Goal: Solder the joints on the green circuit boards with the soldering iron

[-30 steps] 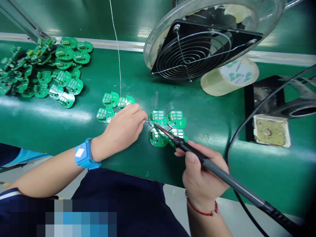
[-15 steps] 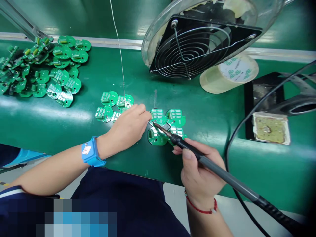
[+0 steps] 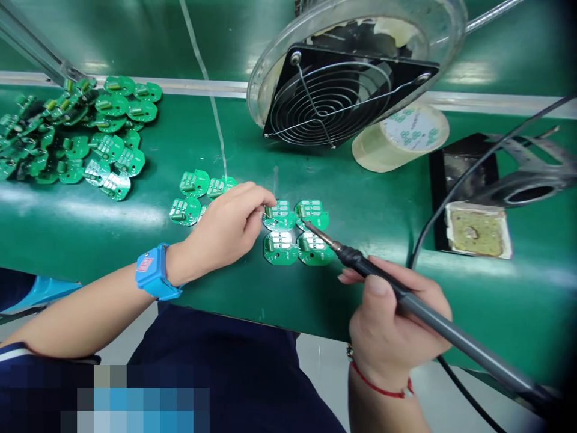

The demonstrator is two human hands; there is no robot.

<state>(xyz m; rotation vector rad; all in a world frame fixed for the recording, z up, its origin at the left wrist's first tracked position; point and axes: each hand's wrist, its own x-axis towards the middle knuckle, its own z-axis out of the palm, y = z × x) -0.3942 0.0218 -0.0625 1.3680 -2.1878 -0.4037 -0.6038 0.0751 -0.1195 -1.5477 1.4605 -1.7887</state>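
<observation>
My left hand [image 3: 228, 225] pinches a thin solder wire [image 3: 211, 108] that runs up and away, its end at the upper left of a cluster of small green round circuit boards [image 3: 295, 231]. My right hand [image 3: 396, 325] grips a dark soldering iron [image 3: 406, 307] like a pen. The iron's tip rests between the two right boards of that cluster. A blue wrist strap [image 3: 153, 272] sits on my left wrist.
A second small group of green boards [image 3: 192, 195] lies left of my left hand; a large heap of boards [image 3: 76, 135] fills the far left. A fume fan [image 3: 342, 90], a tape roll [image 3: 401, 138], an iron stand with sponge [image 3: 478, 231] and its cable [image 3: 451, 186] occupy the right.
The iron's tip has shifted right, from the left boards of the cluster to between the right ones. My right hand drew back to the right. My left hand stays with the wire.
</observation>
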